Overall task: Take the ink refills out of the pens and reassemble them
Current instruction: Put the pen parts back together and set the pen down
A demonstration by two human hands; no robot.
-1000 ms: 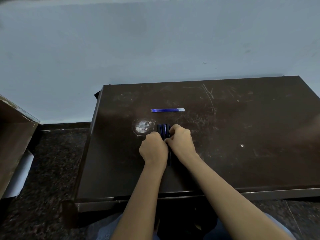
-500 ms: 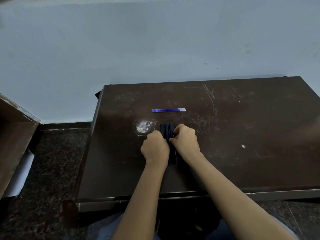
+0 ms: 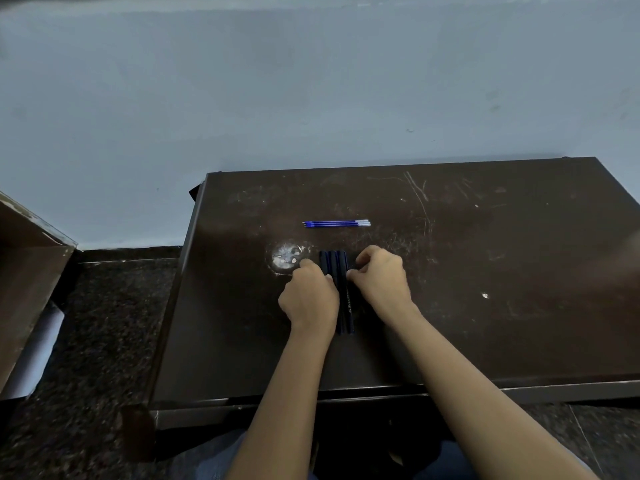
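The pens (image 3: 341, 271) lie on the table (image 3: 485, 323) between left hand (image 3: 310, 297) and right hand (image 3: 381, 282). The refills (image 3: 336, 223) lie beyond the fingertips (image 3: 361, 259).

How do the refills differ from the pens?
The refills are thin, bright blue; the pens are thicker, dark. The refills lie crosswise; the pens point away from the person. The refills sit untouched; the left hand and right hand hold the pens from either side. Both groups lie flat on the table.
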